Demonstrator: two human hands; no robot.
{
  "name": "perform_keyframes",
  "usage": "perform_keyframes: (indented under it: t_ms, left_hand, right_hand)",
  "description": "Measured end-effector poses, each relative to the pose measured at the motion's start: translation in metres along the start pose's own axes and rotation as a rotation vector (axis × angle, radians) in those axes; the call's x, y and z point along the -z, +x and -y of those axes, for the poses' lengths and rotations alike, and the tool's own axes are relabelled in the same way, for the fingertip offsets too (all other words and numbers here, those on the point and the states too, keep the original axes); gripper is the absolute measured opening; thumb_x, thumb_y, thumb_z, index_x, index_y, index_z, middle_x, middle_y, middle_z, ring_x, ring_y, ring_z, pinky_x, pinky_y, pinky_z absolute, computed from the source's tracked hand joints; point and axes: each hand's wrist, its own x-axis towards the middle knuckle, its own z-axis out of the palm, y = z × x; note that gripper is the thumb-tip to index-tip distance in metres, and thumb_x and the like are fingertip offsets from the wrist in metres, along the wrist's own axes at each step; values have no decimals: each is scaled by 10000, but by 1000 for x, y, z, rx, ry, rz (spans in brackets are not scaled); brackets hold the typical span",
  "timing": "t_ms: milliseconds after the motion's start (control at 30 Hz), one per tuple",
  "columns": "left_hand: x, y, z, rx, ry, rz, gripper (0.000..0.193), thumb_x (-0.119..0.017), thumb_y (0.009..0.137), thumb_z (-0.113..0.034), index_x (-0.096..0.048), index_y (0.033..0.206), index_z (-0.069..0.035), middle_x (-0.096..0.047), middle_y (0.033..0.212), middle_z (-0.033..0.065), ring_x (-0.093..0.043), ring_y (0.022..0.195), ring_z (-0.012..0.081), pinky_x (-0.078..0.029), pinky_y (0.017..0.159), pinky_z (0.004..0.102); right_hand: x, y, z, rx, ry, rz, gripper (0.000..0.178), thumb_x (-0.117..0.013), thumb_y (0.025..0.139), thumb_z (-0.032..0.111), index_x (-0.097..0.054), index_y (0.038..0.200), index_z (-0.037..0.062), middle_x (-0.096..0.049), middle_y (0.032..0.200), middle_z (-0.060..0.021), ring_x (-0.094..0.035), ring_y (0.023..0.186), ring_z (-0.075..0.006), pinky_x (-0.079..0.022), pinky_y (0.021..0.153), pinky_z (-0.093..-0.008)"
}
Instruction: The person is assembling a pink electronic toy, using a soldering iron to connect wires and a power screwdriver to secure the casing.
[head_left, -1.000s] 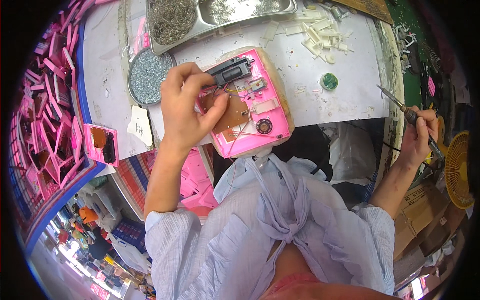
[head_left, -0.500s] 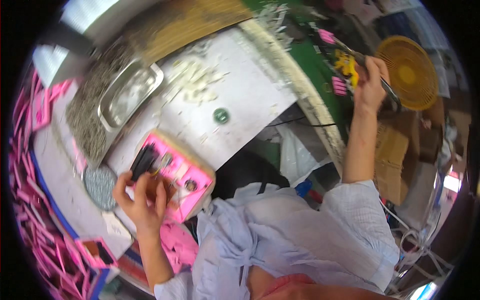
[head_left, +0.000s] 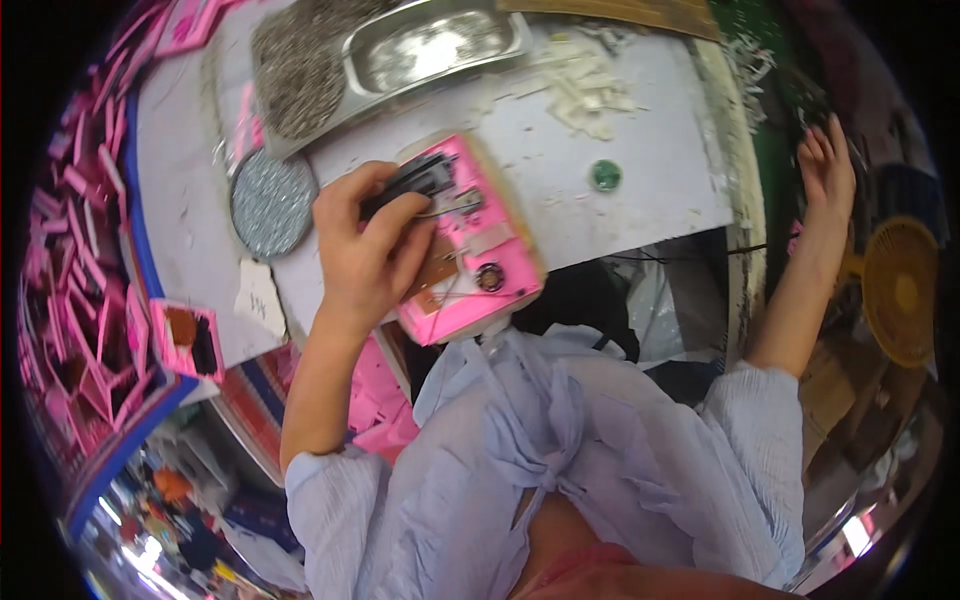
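My left hand is closed on a black plastic part, pressing it at the far left end of an open pink plastic housing. In the housing sit a small metal component, thin wires and a round dark part. A brown board lies partly under my fingers. The housing rests at the table's near edge, in front of my body. My right hand is raised far to the right with fingers stretched and apart, and nothing shows in it. Motion blurs the area around it.
A metal tray stands behind a heap of small grey pieces. Nearby are a round dish of screws, white strips and a green round piece. Pink housings fill the left; a yellow fan stands right.
My right hand has let go of the dark-handled tool it held. My left hand has brought the black part down into the pink housing. The view has turned and shifted.
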Motion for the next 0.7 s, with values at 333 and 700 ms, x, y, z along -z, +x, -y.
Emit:
perform_keyframes:
  t_ms: [333, 700]
  left_hand:
    - [-8, 16, -1, -200, 89, 59, 280, -823, 657, -100, -724, 916, -135, -623, 1195, 96, -595, 1015, 306, -450, 868, 426]
    - [-12, 21, 5, -179, -83, 74, 316, -821, 661, -87, -713, 957, -114, -620, 1209, 119, -588, 991, 306, -471, 852, 428]
  right_hand:
    - [-130, -238, -99, 654, -699, 1100, 172, -754, 814, 74, -717, 981, 49, -689, 867, -61, -643, 748, -204, -507, 696, -308]
    - [-170, -255, -116, 715, -970, 1134, 161, -742, 799, 214, -687, 778, 64, -692, 731, -80, -656, 723, -294, -532, 658, -402]
